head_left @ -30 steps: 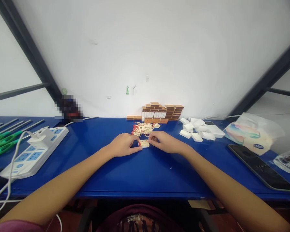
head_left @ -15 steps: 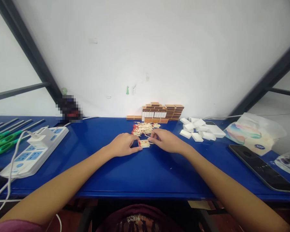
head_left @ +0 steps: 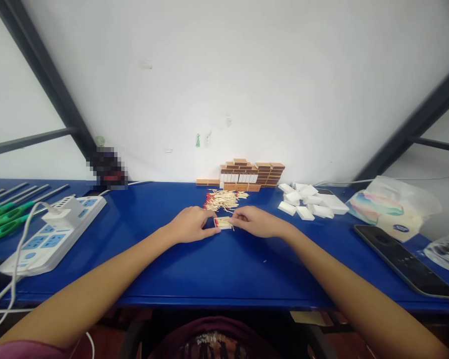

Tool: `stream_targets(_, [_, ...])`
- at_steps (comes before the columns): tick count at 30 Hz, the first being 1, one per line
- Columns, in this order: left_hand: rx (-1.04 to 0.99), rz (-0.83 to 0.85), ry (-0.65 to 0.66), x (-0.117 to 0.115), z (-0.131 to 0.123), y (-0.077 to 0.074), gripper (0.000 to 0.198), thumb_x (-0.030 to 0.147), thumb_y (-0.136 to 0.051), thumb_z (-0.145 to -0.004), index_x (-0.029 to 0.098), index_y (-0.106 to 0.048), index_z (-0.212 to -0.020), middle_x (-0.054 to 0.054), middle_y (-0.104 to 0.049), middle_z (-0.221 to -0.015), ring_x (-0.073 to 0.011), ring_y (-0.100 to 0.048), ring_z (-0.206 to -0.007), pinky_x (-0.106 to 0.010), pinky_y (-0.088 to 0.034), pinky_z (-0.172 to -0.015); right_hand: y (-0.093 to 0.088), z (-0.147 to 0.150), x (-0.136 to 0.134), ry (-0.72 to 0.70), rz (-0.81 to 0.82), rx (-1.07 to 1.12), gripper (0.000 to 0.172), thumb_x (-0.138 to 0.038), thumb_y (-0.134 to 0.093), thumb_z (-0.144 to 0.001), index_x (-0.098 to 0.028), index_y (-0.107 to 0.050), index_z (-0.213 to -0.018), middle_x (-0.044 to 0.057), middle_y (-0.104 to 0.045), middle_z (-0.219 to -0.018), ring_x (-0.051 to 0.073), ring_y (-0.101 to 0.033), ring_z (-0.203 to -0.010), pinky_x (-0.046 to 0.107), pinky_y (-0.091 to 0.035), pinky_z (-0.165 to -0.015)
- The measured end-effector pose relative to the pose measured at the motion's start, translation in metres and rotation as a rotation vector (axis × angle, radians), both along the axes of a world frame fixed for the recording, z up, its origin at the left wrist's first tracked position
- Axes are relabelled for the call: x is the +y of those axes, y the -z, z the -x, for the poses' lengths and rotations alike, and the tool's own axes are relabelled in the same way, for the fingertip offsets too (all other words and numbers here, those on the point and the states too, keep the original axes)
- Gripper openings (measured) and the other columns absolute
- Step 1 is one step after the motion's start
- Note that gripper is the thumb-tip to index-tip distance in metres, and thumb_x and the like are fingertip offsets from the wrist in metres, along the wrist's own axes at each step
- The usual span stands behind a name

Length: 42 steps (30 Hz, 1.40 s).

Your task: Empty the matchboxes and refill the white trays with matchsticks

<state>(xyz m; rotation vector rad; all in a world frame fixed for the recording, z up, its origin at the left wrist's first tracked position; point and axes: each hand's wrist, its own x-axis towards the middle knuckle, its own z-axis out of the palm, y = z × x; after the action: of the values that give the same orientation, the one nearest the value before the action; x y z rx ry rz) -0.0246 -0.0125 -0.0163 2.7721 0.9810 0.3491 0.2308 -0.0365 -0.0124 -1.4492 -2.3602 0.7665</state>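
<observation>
A small white matchbox tray [head_left: 227,228] lies on the blue table with red-headed matches inside, their heads toward the left. My left hand [head_left: 190,224] is closed on the tray's left end, thumb at the near side and fingers at the far side. At the right end, my right hand [head_left: 257,221] has its thumb and fingers pinched together over the tray, a thin pale match showing at the fingertips. Just beyond both hands is a loose heap of matches [head_left: 223,200], with red heads mostly on its left.
Brown matchboxes [head_left: 270,174] are stacked against the wall. Several white trays [head_left: 305,212] lie in a scattered group to the right, near a phone [head_left: 406,262] and a tissue pack [head_left: 391,207]. At left are a power strip [head_left: 56,237] and green-handled tools [head_left: 7,219].
My right hand has come down slightly from the edge of the heap to the tray's right end. My left hand and the tray have stayed in place.
</observation>
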Motion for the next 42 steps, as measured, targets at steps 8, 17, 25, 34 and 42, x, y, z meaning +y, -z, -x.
stream_targets(8, [0.009, -0.029, -0.004, 0.000, 0.000, 0.000, 0.040, 0.056, -0.061, -0.094, 0.020, -0.072, -0.107, -0.001, -0.067, -0.069, -0.0174, -0.062, -0.063, -0.027, -0.034, -0.058, 0.005, 0.003, 0.002, 0.027, 0.063, 0.086, 0.032, -0.047, -0.064, -0.091, -0.016, -0.070, -0.083, 0.003, -0.068, -0.075, 0.016, -0.057, -0.067, 0.027, -0.040, -0.060])
stream_targets(17, [-0.003, -0.023, 0.001, 0.001, 0.000, 0.000, 0.038, 0.055, -0.062, -0.094, 0.021, -0.072, -0.106, 0.000, -0.066, -0.068, -0.0168, -0.061, -0.062, -0.027, -0.034, -0.058, 0.001, -0.001, 0.000, -0.026, 0.005, 0.119, 0.031, -0.045, -0.062, -0.094, -0.017, -0.067, -0.084, 0.002, -0.065, -0.073, 0.014, -0.054, -0.065, 0.027, -0.040, -0.060])
stream_targets(25, [-0.015, -0.023, 0.023, 0.000, 0.000, 0.000, 0.039, 0.055, -0.062, -0.094, 0.020, -0.071, -0.108, 0.001, -0.065, -0.068, -0.0167, -0.061, -0.063, -0.027, -0.035, -0.059, -0.007, 0.004, -0.010, -0.118, -0.008, 0.146, 0.020, -0.037, -0.060, -0.095, -0.019, -0.065, -0.089, 0.002, -0.067, -0.079, 0.015, -0.057, -0.069, 0.026, -0.043, -0.063])
stream_targets(34, [-0.010, -0.004, 0.011, -0.001, -0.001, -0.001, 0.037, 0.053, -0.064, -0.093, 0.020, -0.072, -0.107, 0.000, -0.067, -0.069, -0.0161, -0.061, -0.062, -0.027, -0.036, -0.059, -0.008, 0.005, -0.009, 0.012, -0.100, 0.075, 0.012, -0.026, -0.064, -0.089, -0.019, -0.061, -0.081, 0.000, -0.063, -0.072, 0.013, -0.054, -0.063, 0.026, -0.040, -0.059])
stream_targets(42, [-0.021, -0.008, 0.021, 0.000, 0.000, 0.001, 0.040, 0.056, -0.062, -0.094, 0.019, -0.071, -0.106, 0.001, -0.066, -0.069, -0.0160, -0.061, -0.062, -0.028, -0.035, -0.058, -0.011, 0.012, -0.012, -0.017, -0.208, 0.192, 0.010, -0.029, -0.062, -0.094, -0.020, -0.064, -0.092, 0.000, -0.066, -0.075, 0.014, -0.057, -0.066, 0.026, -0.041, -0.063])
